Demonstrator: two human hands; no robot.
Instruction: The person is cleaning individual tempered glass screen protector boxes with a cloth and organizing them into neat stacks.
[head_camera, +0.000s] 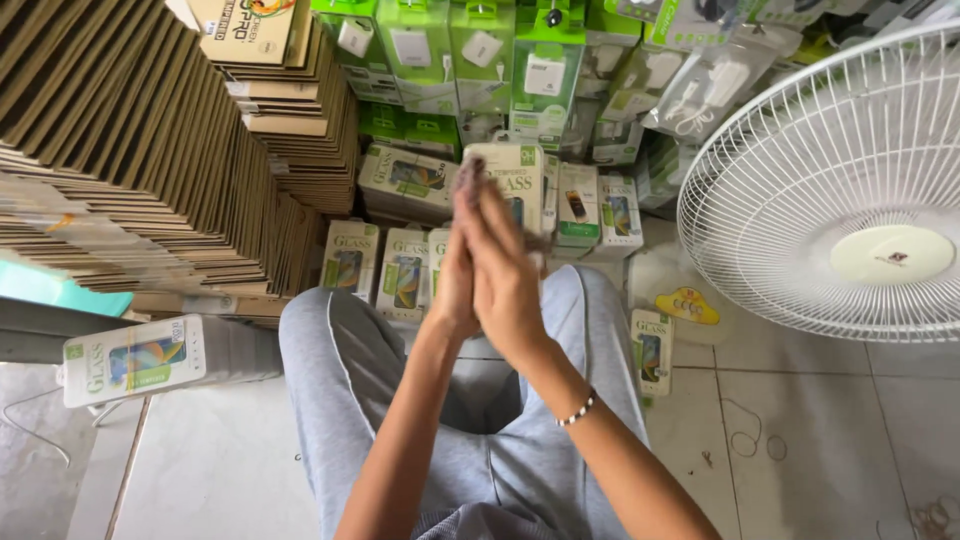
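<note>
My left hand (452, 285) and my right hand (505, 270) are pressed flat together, palm to palm, fingers straight and pointing away from me, raised above my lap in grey trousers (340, 370). The fingertips look dark, and a small dark bit shows at the right hand's far edge; I cannot tell whether anything lies between the palms. A beaded bracelet (577, 409) is on my right wrist. Just beyond the fingertips stands a white-and-green screen-protector box (520, 165), with similar boxes (405, 265) lined up below it on the floor.
Stacks of flat brown cardboard (150, 150) fill the left. Green charger packs (480, 50) are piled at the back. A white floor fan (850, 190) stands at the right. One long box (135, 358) lies on the tiled floor at the left, and a small one (652, 350) by my right knee.
</note>
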